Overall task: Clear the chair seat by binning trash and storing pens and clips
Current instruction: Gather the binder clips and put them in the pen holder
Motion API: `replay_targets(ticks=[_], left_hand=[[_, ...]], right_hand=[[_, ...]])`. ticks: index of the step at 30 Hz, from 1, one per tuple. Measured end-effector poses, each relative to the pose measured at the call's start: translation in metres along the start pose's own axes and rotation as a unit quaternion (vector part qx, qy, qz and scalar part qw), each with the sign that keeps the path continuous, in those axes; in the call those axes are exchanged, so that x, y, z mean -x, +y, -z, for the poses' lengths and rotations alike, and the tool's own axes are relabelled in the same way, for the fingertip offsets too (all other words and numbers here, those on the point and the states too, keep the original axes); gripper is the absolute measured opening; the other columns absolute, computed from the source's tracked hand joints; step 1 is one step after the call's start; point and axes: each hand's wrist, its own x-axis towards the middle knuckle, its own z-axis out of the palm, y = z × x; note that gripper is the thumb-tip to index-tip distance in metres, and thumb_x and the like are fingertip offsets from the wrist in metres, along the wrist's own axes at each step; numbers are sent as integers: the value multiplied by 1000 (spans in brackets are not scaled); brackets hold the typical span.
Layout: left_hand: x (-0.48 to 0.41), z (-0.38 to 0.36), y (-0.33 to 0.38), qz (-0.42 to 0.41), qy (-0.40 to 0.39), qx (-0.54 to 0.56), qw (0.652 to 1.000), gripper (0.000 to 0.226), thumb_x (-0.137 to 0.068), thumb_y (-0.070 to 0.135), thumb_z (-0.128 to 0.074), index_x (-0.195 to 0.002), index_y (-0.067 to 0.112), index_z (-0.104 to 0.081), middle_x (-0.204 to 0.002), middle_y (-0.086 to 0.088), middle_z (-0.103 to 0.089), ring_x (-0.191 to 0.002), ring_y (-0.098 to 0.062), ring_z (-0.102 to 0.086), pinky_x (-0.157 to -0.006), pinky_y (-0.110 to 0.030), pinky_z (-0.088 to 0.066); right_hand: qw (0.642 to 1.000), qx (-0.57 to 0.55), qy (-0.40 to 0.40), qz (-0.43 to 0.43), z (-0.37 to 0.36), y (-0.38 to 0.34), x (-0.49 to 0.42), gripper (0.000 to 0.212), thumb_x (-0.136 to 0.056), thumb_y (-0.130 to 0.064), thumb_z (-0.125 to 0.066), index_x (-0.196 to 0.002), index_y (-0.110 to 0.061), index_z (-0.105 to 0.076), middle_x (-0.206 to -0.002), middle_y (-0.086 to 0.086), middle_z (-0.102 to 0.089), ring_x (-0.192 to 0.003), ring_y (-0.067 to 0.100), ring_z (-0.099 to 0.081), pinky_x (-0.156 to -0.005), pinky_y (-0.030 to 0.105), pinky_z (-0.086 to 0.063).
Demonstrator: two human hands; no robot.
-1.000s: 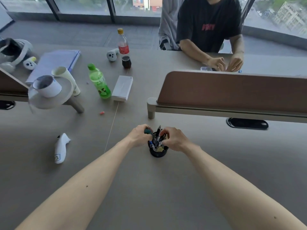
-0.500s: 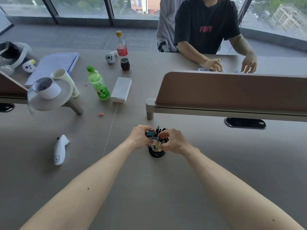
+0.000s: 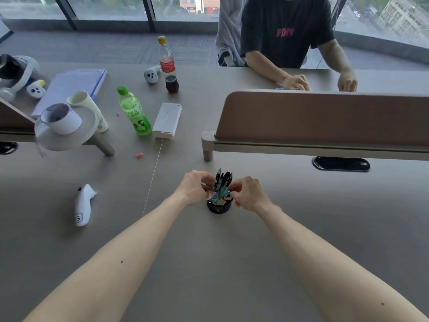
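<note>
A small black round holder (image 3: 219,208) stands on the grey desk (image 3: 209,263) in front of me. Several black pens (image 3: 223,178) stick up from it, and a heap of coloured binder clips (image 3: 219,196) fills its mouth. My left hand (image 3: 194,191) is on the holder's left side and my right hand (image 3: 248,194) on its right, both with fingertips curled onto the clips. Which clips each finger pinches is hidden. The chair seat is out of view.
A brown divider panel (image 3: 325,117) runs behind the holder on the right. To the left lie a white controller (image 3: 83,205), a green bottle (image 3: 134,111), a white box (image 3: 167,119), tape rolls (image 3: 62,123) and a small pink scrap (image 3: 139,155). A person sits opposite (image 3: 287,36).
Both hands closed in over the holder's top and now press on the clips, which sit heaped at its mouth. The person opposite moved one hand to the right.
</note>
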Motion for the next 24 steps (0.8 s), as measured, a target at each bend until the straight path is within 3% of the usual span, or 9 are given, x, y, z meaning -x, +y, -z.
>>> replay_targets(ticks=[4,7,9,13,16,20,22,24], left_hand=[[2,-2,-6,-18,33,-23,999,34,-67,-6,-80,-92,16,-72,-90,-3,-73,-84,-15,-71,-68,-23,-59],[0,-5,-7,-67,60,-102,991,25,-67,5,-82,-86,18,-75,-83,0,-74,-78,-16,-69,-73,-28,-56],[0,-7,-6,-94,56,-163,980,18,-73,8,-76,-85,21,-77,-81,1,-75,-78,-18,-68,-73,-28,-53],[-1,-5,-9,-122,42,-264,956,18,-85,13,-68,-96,25,-76,-93,-4,-68,-91,-25,-61,-78,-32,-49],[0,-4,-9,-100,20,-245,964,19,-84,16,-70,-100,23,-76,-97,-4,-73,-92,-24,-65,-78,-28,-49],[5,-5,-13,-99,-10,-195,976,33,-88,2,-59,-106,22,-76,-107,1,-75,-102,-19,-68,-94,-34,-53],[6,-5,-10,-107,-10,-221,969,40,-86,-1,-54,-108,24,-76,-111,-3,-73,-106,-22,-65,-98,-35,-50],[8,-6,-2,-117,8,-243,963,40,-84,-1,-54,-107,24,-76,-107,-7,-64,-98,-24,-60,-93,-32,-48]], right_hand=[[1000,14,21,3,-8,3,-1,16,-80,-13,-71,-94,-17,-78,-78,1,-71,-51,2,-56,-63,25,-55],[999,34,18,-12,-11,5,0,12,-82,-21,-72,-92,-21,-78,-82,-2,-67,-65,14,-60,-72,32,-56],[998,58,19,-22,-12,5,2,12,-83,-25,-71,-92,-23,-78,-87,0,-69,-81,20,-64,-79,32,-54],[999,28,33,-24,-16,4,10,22,-88,-18,-60,-102,-23,-77,-102,2,-73,-90,20,-65,-82,30,-52],[999,42,1,-27,-20,3,17,27,-89,-21,-57,-106,-27,-76,-107,2,-74,-98,23,-66,-83,29,-50],[999,19,27,-31,-19,6,26,30,-89,-20,-54,-108,-29,-75,-102,-2,-74,-94,20,-65,-83,28,-50],[999,19,-4,-26,-18,8,31,38,-90,-16,-48,-117,-28,-72,-81,-8,-67,-75,18,-58,-76,25,-45],[999,-7,30,-22,-12,10,36,36,-91,-15,-48,-116,-24,-72,-69,-11,-59,-60,10,-49,-69,23,-40]])
